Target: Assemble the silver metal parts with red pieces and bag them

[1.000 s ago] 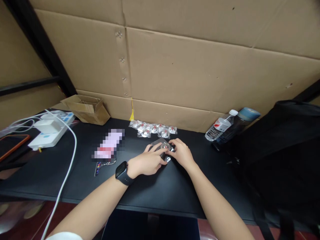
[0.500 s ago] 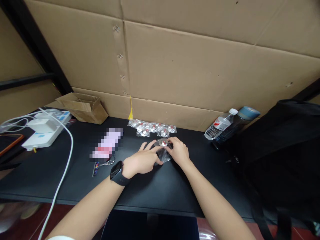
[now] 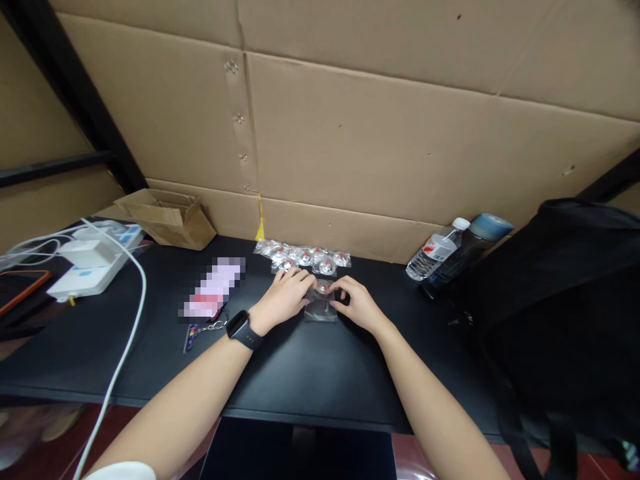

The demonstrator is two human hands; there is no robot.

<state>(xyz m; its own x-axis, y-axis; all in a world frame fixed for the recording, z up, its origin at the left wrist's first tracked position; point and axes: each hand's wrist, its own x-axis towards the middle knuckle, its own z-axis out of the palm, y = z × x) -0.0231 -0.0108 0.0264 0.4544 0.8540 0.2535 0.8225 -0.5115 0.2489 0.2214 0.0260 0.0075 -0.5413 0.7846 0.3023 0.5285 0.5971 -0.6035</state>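
A clear plastic bag (image 3: 321, 311) lies flat on the black table, with a small shiny round piece bearing a red mark (image 3: 323, 287) in its upper part. On the bag's left edge my left hand (image 3: 286, 297) has its fingers bent and closed, the thumb below them. My right hand (image 3: 358, 304) is at the right edge, thumb and forefinger apart, their tips touching the bag near the round piece. Just beyond the hands lie several similar bagged round pieces (image 3: 327, 267), loosely grouped and partly overlapping.
A cardboard box (image 3: 187, 227) stands back left, near a white power strip (image 3: 83, 283) with cables. A pixelated pink item (image 3: 215, 287) and a keychain (image 3: 213, 326) lie left of my hands. To the right are a water bottle (image 3: 434, 253), a blue-lidded bottle (image 3: 490, 225) and a black bag (image 3: 560, 300).
My left hand has drawn back from across the bag to its left edge, its spread fingers now bent. My right fingers have shifted slightly down the right edge. The bag lies flatter and straighter.
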